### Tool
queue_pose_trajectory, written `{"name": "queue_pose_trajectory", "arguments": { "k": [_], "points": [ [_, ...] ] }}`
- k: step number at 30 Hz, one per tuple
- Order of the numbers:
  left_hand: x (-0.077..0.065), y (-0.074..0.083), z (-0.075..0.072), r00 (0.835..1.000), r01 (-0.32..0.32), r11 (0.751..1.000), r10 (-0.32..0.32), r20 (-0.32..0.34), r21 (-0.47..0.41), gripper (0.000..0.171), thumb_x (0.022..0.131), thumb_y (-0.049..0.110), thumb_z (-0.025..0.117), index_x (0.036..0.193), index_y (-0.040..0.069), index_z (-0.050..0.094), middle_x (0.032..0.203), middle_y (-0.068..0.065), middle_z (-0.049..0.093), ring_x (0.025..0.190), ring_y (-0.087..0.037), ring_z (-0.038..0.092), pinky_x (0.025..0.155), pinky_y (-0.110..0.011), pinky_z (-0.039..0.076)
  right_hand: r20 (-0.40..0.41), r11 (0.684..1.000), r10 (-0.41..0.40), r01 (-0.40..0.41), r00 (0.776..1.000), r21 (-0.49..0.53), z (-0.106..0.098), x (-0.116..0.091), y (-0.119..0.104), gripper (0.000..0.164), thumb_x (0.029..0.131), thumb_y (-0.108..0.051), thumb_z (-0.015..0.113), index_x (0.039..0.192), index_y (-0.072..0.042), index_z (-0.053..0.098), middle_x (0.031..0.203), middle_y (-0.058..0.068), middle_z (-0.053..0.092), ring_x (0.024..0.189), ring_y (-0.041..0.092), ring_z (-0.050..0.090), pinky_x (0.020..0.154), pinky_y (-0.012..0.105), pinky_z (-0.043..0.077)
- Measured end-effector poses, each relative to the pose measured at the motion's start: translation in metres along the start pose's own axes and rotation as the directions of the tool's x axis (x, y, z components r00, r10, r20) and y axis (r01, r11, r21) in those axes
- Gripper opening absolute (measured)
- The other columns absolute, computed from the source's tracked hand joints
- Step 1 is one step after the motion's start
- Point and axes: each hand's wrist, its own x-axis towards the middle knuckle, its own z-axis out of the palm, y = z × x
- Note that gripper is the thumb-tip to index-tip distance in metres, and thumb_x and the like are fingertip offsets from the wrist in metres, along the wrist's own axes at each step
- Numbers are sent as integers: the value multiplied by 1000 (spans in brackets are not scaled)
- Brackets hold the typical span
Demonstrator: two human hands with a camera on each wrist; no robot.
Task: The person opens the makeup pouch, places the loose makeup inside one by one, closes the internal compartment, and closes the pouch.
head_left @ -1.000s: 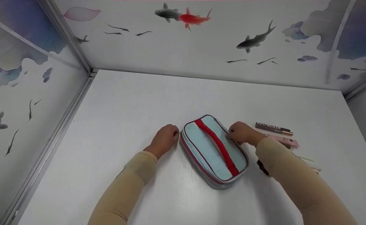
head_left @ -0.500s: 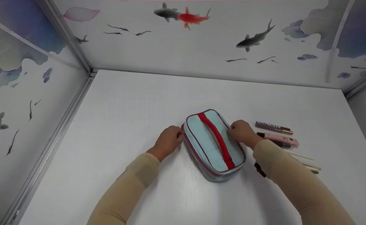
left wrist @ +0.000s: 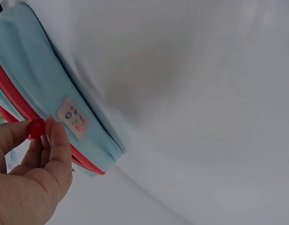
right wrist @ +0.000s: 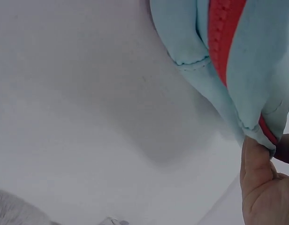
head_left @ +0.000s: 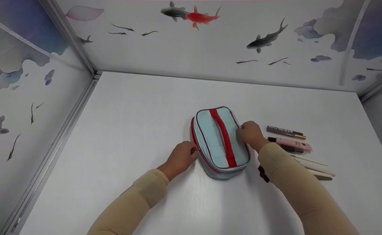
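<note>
The left hand pinches a small red bead between thumb and fingers beside the red zipper of a light-blue pouch, between eight and nine o'clock from the pouch's center in the head view. The right hand, at three o'clock, grasps the fabric edge between thumb and finger. The pouch sits near the middle of a white tabletop, its red strap handle running roughly from eleven to five. A pale printed label marks its side. Beyond the right hand, toward three o'clock, lie slim dark sticks and a pink tube; pale sticks, between three and four, are partly covered by a beige sleeve. A dark object, between four and five, is too hidden to identify. Printed fish decorate the wall at twelve.
</note>
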Motion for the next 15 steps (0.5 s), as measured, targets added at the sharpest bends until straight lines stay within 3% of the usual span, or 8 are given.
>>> {"name": "queue_pose_trajectory", "arguments": {
  "k": [6, 12, 15],
  "points": [
    [-7, 6, 4, 999, -16, 999, 17, 30, -29, 9, 92, 3, 57, 90, 3, 66, 78, 0, 55, 73, -13, 46, 66, -27, 43, -58, 995, 66, -62, 996, 78, 1, 2, -2, 22, 92, -10, 41, 70, -7, 40, 70, 4, 39, 65, 18, 39, 55, 30, 37],
    [-16, 13, 14, 994, -43, 997, 49, 94, -61, 10, 91, 3, 57, 92, 3, 67, 80, 1, 58, 75, -12, 47, 68, -25, 45, -108, 984, 121, -105, 987, 141, 3, 3, -2, 20, 89, -9, 40, 70, -6, 44, 72, 5, 47, 68, 19, 45, 54, 28, 41],
    [-16, 10, 16, 995, -33, 998, 37, 88, -47, 8, 91, 4, 58, 93, 4, 66, 81, 1, 58, 76, -12, 47, 69, -26, 45, -89, 978, 139, -123, 986, 171, 5, 4, 0, 19, 89, -11, 41, 74, -3, 49, 75, 6, 51, 67, 17, 48, 56, 28, 44]
  ]
}}
